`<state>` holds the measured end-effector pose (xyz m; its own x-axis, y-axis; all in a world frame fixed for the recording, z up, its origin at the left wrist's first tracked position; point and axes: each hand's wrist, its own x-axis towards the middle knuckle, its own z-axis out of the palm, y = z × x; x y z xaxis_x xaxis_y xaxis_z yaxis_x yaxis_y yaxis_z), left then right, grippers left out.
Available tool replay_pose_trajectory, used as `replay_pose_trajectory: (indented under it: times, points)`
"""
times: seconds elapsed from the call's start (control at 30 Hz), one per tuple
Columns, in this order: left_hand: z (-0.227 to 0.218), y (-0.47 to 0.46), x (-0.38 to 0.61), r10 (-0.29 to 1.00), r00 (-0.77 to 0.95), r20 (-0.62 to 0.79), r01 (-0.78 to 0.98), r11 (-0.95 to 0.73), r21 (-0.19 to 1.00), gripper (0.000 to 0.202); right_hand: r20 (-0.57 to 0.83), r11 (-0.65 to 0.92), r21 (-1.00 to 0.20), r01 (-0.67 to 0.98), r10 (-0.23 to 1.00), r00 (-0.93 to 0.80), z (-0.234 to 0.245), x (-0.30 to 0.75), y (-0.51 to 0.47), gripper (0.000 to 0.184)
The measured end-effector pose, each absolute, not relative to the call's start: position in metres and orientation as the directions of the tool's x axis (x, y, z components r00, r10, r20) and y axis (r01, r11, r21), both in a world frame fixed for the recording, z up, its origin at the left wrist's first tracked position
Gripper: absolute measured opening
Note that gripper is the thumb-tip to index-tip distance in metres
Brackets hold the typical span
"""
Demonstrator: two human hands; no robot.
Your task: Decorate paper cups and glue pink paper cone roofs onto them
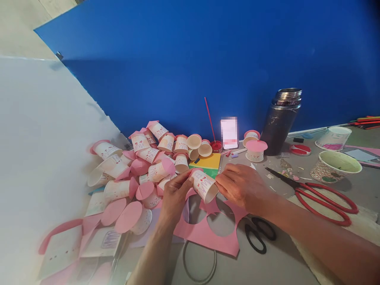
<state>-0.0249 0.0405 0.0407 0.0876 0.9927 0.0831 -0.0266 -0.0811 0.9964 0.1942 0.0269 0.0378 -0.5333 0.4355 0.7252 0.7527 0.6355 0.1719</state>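
Observation:
My left hand (176, 194) holds a small white paper cup (203, 186), tilted on its side with the open end toward the lower right. Purple zigzag lines and red dots mark its wall, and a pink paper disc sits at its base. Against the cup's rim, the curled fingers of my right hand (237, 186) are closed; their tips are partly hidden. Beneath both hands lies a pink sheet (204, 233) with round holes cut out. To the left is a pile of similar decorated cups (147, 154) with pink discs.
Red-handled scissors (326, 202) lie at right, black-handled scissors (259, 235) nearer. A dark flask (280, 122) stands before the blue panel (178, 59). A red stick (209, 118) leans in a red paint pot (216, 146) beside a lit phone (229, 133). Larger paper cups (335, 166) stand far right.

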Motion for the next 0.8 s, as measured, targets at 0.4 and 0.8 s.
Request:
replay_pose_trajectory:
  times: [0.4, 0.8]
  points:
    - [0.045, 0.044, -0.027, 0.995, 0.097, 0.035, -0.310, -0.004, 0.951, 0.045, 0.710, 0.590, -0.206, 0.780, 0.639, -0.296, 0.032, 0.198, 0.036, 0.022]
    - [0.043, 0.047, -0.031, 0.993, 0.118, -0.001, -0.347, 0.042, 0.937, 0.033, 0.480, 0.490, -0.607, 0.626, 0.853, -0.204, 0.040, 0.199, 0.035, 0.019]
